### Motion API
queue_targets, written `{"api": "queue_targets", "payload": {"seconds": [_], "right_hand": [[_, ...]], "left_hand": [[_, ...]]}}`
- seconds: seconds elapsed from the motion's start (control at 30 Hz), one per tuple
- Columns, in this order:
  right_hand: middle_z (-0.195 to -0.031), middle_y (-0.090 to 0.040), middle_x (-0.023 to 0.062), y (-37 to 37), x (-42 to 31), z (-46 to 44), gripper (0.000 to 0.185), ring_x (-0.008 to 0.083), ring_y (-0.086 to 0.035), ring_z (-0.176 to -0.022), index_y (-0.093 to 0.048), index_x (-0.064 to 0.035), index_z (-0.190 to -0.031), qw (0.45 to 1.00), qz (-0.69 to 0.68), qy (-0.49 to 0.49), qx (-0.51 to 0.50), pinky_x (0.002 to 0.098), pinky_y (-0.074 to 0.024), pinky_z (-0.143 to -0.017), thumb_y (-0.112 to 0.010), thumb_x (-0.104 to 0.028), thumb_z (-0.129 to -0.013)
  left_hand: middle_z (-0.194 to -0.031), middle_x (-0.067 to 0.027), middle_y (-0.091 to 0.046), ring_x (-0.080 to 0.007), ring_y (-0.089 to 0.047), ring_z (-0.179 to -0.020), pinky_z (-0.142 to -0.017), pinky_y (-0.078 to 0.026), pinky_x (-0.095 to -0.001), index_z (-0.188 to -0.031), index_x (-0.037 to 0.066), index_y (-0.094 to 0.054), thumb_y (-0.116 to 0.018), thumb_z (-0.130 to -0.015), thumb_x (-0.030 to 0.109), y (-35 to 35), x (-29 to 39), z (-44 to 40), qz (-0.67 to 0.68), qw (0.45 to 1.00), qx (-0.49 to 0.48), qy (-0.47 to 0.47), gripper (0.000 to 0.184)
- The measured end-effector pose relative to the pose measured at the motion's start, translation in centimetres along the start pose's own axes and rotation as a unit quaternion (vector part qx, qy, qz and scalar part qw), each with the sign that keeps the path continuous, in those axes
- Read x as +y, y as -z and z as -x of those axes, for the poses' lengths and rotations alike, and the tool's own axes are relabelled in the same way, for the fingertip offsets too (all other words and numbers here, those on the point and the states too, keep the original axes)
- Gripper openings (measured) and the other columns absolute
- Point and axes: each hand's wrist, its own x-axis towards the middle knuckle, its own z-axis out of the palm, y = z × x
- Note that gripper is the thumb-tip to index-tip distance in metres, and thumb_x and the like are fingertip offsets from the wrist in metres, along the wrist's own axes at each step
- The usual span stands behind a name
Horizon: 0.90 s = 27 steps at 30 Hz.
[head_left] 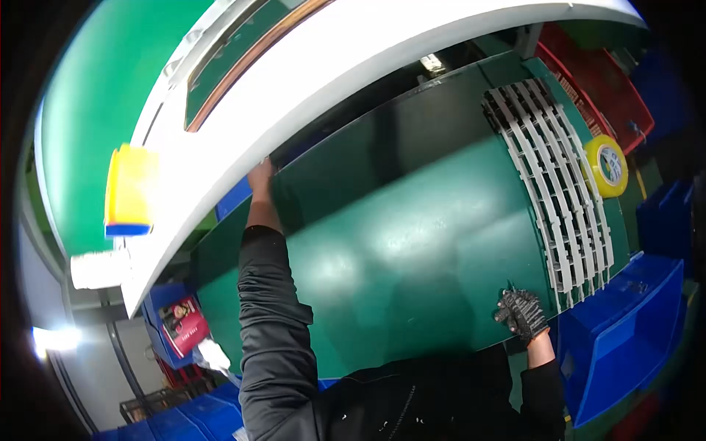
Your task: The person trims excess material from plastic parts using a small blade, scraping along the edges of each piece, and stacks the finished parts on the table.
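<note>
My left hand (261, 175) reaches past the far edge of the green tabletop (353, 220), under the white overhead panel (309, 88). Its fingers are hidden there, so I cannot see what they touch. Down by the near edge is my right hand (523, 314), in a dark grey knitted glove. Its fingers are curled in; a small dark tip shows above them, too unclear to name. Beside that hand, several pale slotted plastic strips (555, 187) lie side by side in rows on the right of the table.
A yellow tape roll (609, 166) rests against the strips' right side. Beyond it stands a red bin (618, 95). A blue bin (625, 338) adjoins the table at lower right. At left are a blue box with a red printed packet (184, 327) and a yellow bin (131, 187).
</note>
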Motion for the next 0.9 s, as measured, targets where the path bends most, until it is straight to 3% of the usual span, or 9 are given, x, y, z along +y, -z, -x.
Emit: {"api": "queue_targets", "payload": {"seconds": [0.03, 0.1, 0.13, 0.27, 0.37, 0.43, 0.57, 0.7, 0.9], "right_hand": [[-0.068, -0.063, 0.0088, -0.1, -0.6, 0.3, 0.023, 0.0143, -0.055, -0.041, -0.06, -0.0024, -0.081, 1.0, -0.018, 0.005, 0.014, 0.0218, -0.0366, -0.032, -0.049, -0.022, -0.087], [-0.068, -0.063, 0.0097, -0.1, -1.7, 0.5, 0.023, 0.0146, -0.056, -0.041, -0.06, -0.0011, -0.078, 0.994, 0.107, 0.015, -0.021, 0.0217, -0.0357, -0.031, -0.048, -0.019, -0.086], [-0.066, -0.063, 0.01, -0.4, -1.2, 0.3, 0.024, 0.0139, -0.051, -0.037, -0.06, -0.0001, -0.077, 0.998, -0.017, -0.044, 0.047, 0.0218, -0.0342, -0.03, -0.051, -0.021, -0.086], [-0.062, -0.063, 0.01, 0.3, -0.3, 0.1, 0.027, 0.0132, -0.047, -0.034, -0.06, 0.0003, -0.076, 0.999, -0.013, -0.036, 0.028, 0.0225, -0.0333, -0.03, -0.055, -0.024, -0.084], [-0.06, -0.062, 0.0109, -0.7, -1.9, 0.7, 0.03, 0.0126, -0.047, -0.033, -0.06, 0.0011, -0.074, 0.996, 0.033, 0.06, 0.054, 0.0226, -0.033, -0.03, -0.059, -0.028, -0.082], [-0.06, -0.062, 0.0112, -1.1, -2.9, 0.8, 0.031, 0.0125, -0.048, -0.034, -0.06, 0.0017, -0.074, 0.989, -0.083, -0.082, 0.094, 0.0232, -0.0343, -0.03, -0.059, -0.028, -0.083], [-0.059, -0.062, 0.0112, -1.2, -3.0, 0.9, 0.032, 0.0124, -0.047, -0.034, -0.06, 0.002, -0.074, 0.988, -0.066, -0.095, 0.1, 0.0234, -0.0344, -0.03, -0.059, -0.029, -0.083], [-0.06, -0.062, 0.0127, -1.1, -2.3, 0.8, 0.031, 0.0139, -0.049, -0.034, -0.06, 0.0025, -0.075, 0.987, -0.114, -0.056, 0.099, 0.0238, -0.0346, -0.03, -0.06, -0.027, -0.082], [-0.061, -0.061, 0.0144, -1.1, -3.7, 1.1, 0.032, 0.0165, -0.051, -0.036, -0.058, 0.0039, -0.076, 0.988, -0.072, -0.106, 0.082, 0.0263, -0.0383, -0.03, -0.062, -0.027, -0.081]], "left_hand": [[-0.107, -0.0181, -0.058, -0.0312, -0.058, -0.095, -0.08, -0.044, -0.0336, -0.116, 0.011, -0.053, -0.056, -0.072, 0.022, -1.7, -0.5, -2.2, -0.01, 0.998, 0.033, -0.047, 0.045], [-0.113, -0.0193, -0.054, -0.0321, -0.054, -0.101, -0.084, -0.043, -0.0359, -0.121, 0.014, -0.049, -0.052, -0.074, 0.02, -1.5, 2.8, -2.3, -0.077, 0.993, 0.056, -0.074, 0.048], [-0.116, -0.0182, -0.053, -0.0318, -0.053, -0.104, -0.086, -0.042, -0.0369, -0.125, 0.016, -0.045, -0.051, -0.074, 0.019, -2.6, 2.7, -3.6, -0.123, 0.991, 0.024, -0.043, 0.051], [-0.118, -0.0159, -0.053, -0.0311, -0.051, -0.107, -0.09, -0.04, -0.0392, -0.132, 0.022, -0.035, -0.05, -0.076, 0.017, -4.1, 3.1, -5.3, -0.204, 0.977, -0.064, -0.003, 0.057], [-0.111, -0.0178, -0.056, -0.031, -0.053, -0.106, -0.089, -0.042, -0.0391, -0.129, 0.021, -0.038, -0.049, -0.08, 0.02, -4.1, 3.6, -5.4, -0.214, 0.973, -0.082, 0.007, 0.05], [-0.103, -0.016, -0.06, -0.0317, -0.056, -0.099, -0.085, -0.043, -0.0406, -0.124, 0.02, -0.044, -0.051, -0.078, 0.019, -5.0, 5.4, -5.1, -0.202, 0.978, -0.044, 0.019, 0.046], [-0.095, -0.0145, -0.062, -0.0309, -0.057, -0.09, -0.08, -0.045, -0.042, -0.117, 0.019, -0.05, -0.055, -0.077, 0.021, -7.2, 14.7, -3.2, -0.158, 0.966, -0.002, -0.205, 0.041], [-0.094, -0.0151, -0.062, -0.0332, -0.059, -0.088, -0.077, -0.047, -0.0419, -0.118, 0.024, -0.049, -0.058, -0.076, 0.024, -8.5, 25.2, 0.6, -0.082, 0.967, -0.08, -0.228, 0.043], [-0.093, -0.0167, -0.062, -0.035, -0.058, -0.089, -0.075, -0.046, -0.044, -0.108, 0.018, -0.058, -0.056, -0.077, 0.028, -11.1, 27.6, 0.2, -0.035, 0.93, -0.177, -0.319, 0.033]]}}
